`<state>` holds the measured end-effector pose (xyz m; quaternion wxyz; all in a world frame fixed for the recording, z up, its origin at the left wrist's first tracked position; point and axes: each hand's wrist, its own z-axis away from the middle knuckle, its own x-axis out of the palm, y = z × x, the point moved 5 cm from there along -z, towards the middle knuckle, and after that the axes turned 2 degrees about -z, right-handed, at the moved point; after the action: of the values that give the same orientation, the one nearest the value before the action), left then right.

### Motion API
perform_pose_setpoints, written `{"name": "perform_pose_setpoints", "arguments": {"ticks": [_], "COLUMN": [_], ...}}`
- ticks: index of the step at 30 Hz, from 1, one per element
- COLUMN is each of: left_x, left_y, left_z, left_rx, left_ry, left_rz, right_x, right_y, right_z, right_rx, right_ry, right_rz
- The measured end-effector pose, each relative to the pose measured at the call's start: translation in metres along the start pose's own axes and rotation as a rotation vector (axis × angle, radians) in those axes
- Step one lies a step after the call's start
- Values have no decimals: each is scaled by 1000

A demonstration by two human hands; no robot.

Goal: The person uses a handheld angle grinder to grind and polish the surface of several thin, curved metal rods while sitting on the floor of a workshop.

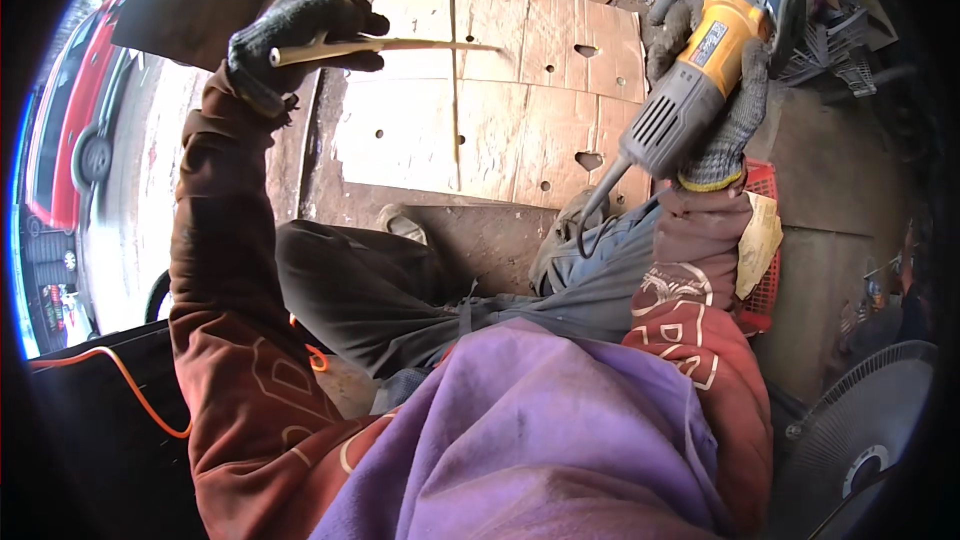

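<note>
My left hand (300,40), in a dark work glove, is closed round a pale yellowish forked piece (420,43). One thin tapering arm of it points right and another runs up past the top edge; whether it is wood or metal I cannot tell. A long thin strip (453,70) hangs down beyond it, and its join with the piece is out of view. My right hand (738,125), in a grey knit glove with a yellow cuff, grips a yellow and grey angle grinder (715,45). The grinder's disc (790,20) is at the upper right, its cord end toward me.
A flattened cardboard sheet (500,110) with holes lies on the ground ahead. Plastic crates (835,55) stand at the far right, a red basket (763,285) by my right forearm. A fan (870,430) is at lower right, an orange cord (130,370) at left, a red vehicle (75,130) beyond.
</note>
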<state>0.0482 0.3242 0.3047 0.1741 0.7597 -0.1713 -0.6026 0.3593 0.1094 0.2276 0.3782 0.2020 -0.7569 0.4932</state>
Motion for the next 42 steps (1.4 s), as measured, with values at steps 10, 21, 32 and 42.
{"name": "perform_pose_setpoints", "arguments": {"ticks": [10, 21, 32, 42], "left_x": [-48, -30, -19, -18], "left_y": [-10, -80, -92, -85], "left_z": [40, 70, 114, 128], "left_rx": [-268, -359, -271, -233], "left_ry": [583, 924, 915, 917], "left_rz": [991, 1352, 1131, 1127], "right_x": [-29, -7, 2, 22], "right_y": [-11, 68, 161, 195], "right_z": [1, 33, 70, 122], "right_rx": [179, 254, 640, 755], "right_ry": [-16, 234, 313, 349], "right_rz": [-76, 50, -210, -331]}}
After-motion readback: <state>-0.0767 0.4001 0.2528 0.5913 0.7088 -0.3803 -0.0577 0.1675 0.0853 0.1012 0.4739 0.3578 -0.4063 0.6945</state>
